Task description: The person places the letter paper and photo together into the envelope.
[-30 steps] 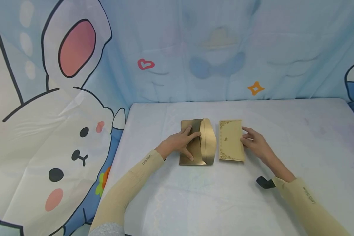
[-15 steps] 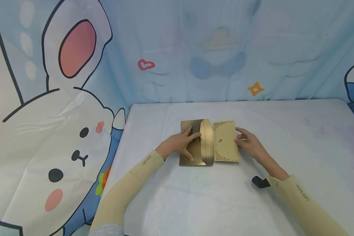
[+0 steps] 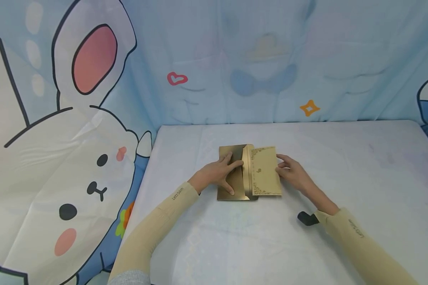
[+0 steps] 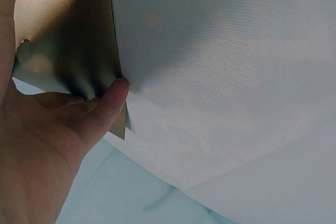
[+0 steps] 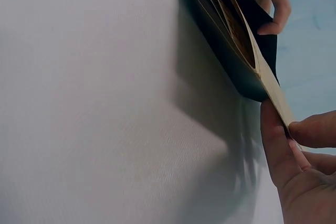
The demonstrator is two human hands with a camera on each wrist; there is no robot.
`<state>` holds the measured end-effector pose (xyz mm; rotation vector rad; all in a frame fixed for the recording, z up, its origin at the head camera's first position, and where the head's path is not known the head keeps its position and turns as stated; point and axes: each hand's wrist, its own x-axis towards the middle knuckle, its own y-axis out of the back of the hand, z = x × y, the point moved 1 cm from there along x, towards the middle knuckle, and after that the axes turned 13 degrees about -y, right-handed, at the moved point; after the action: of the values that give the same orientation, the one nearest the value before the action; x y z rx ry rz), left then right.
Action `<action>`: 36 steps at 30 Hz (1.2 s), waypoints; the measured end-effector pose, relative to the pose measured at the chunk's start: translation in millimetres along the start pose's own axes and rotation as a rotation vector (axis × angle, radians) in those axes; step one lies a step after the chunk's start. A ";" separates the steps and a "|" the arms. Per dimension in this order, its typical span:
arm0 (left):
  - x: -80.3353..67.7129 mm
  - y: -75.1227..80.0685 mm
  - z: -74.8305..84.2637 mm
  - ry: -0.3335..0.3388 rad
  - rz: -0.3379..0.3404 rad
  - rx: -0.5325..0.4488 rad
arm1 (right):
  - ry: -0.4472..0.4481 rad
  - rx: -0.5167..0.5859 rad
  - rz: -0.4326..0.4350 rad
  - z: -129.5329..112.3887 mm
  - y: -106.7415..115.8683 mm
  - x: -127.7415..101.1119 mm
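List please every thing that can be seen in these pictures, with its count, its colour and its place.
envelope: one, shiny gold, middle of the table, flap open toward the right.
card: one, pale gold with a dark ornate border, right of the envelope, its left edge over the open flap.
table: one, covered in pale bluish-white cloth, fills the lower middle.
backdrop: one, light blue with a white cartoon rabbit, a red heart and an orange star, behind and left of the table.
black wrist device: one, at the right wrist.
sleeves: two, beige, on both forearms.
left hand: one, pressing flat on the envelope.
right hand: one, pinching the card's right edge.
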<state>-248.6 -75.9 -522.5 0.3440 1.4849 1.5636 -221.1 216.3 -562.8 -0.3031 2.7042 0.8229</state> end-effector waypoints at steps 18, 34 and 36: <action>0.4 -3.9 0.0 0.002 0.000 0.020 | -0.002 -0.020 0.015 -8.2 -13.8 7.6; 2.5 -2.7 -1.5 0.008 -0.006 0.013 | 0.004 -0.024 -0.002 -17.6 -22.4 12.6; 2.4 -2.6 -1.5 0.007 -0.002 0.013 | 0.004 -0.016 -0.003 -18.0 -24.2 12.8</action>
<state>-249.8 -75.5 -526.1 0.3447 1.5010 1.5553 -230.2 184.9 -565.2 -0.3126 2.7017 0.8447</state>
